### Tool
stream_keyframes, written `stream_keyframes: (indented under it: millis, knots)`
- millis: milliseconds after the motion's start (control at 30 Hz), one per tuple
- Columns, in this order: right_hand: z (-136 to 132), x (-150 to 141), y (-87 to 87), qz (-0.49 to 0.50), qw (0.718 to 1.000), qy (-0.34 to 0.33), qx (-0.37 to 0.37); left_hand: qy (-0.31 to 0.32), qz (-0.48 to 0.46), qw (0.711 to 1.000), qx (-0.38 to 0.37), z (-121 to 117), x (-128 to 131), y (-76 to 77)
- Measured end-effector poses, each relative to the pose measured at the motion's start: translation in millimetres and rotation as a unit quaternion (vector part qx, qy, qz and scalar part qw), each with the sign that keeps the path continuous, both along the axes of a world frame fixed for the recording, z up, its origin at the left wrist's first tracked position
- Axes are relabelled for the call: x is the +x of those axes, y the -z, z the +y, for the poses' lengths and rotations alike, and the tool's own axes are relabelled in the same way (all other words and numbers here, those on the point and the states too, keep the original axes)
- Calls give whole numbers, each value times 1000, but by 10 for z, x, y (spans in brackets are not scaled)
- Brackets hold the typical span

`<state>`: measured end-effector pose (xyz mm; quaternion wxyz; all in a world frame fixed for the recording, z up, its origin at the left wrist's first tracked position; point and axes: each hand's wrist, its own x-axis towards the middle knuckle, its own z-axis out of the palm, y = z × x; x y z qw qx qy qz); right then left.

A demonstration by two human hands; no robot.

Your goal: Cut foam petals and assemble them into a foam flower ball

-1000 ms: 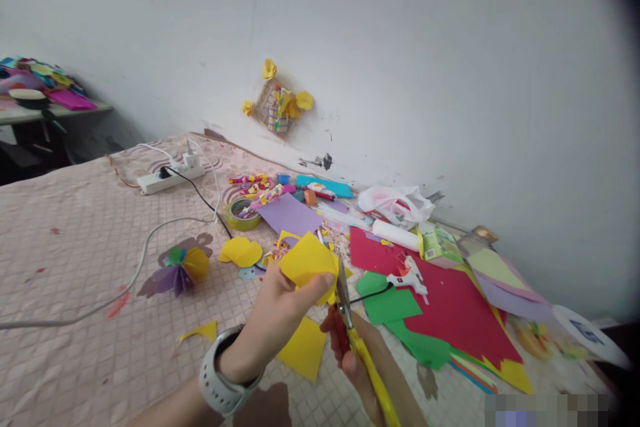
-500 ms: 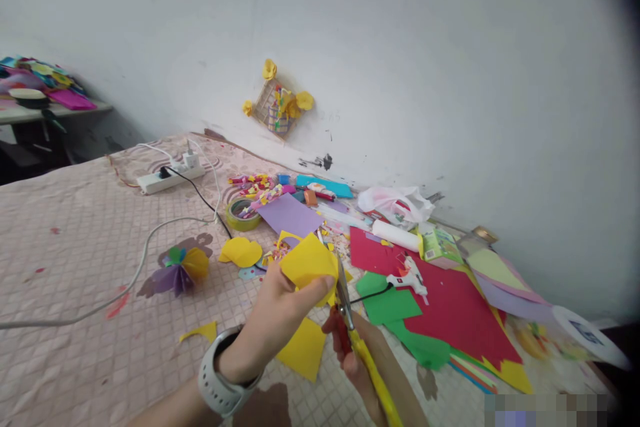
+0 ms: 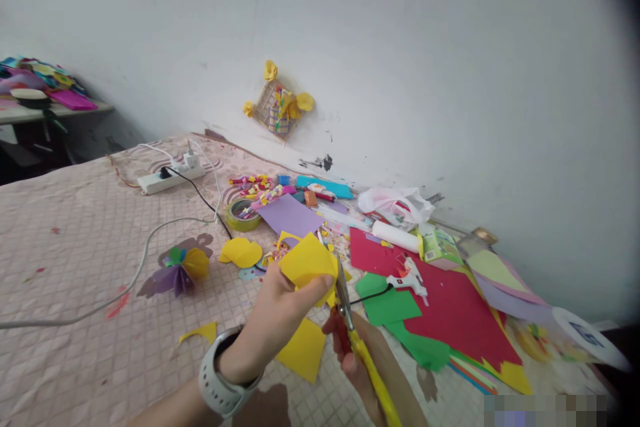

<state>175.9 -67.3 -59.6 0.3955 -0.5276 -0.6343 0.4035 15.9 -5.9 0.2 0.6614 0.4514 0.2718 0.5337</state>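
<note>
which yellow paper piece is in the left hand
The yellow paper held up in the left hand, beside the scissors blades; the other yellow pieces lie on the pink cloth cover.

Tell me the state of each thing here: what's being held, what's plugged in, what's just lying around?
left hand, gripping yellow paper
yellow paper, held up, off the bedspread
right hand, gripping red-handled scissors
red-handled scissors, held with blades pointing up beside the paper
hot glue gun, lying on red paper
power strip, white plug in it
tape roll, lying flat
plastic bag, crumpled
</note>
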Motion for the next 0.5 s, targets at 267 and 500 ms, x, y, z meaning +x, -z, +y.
stream_keyframes:
  millis: [267,500]
  knots:
    - [-66,-43,-196,25,999,7,-26,-2,1,1000,2,-14,3,-14]
    - [-40,-40,-168,35,998,-6,-46,9,-4,1000,-1,-4,-2,10]
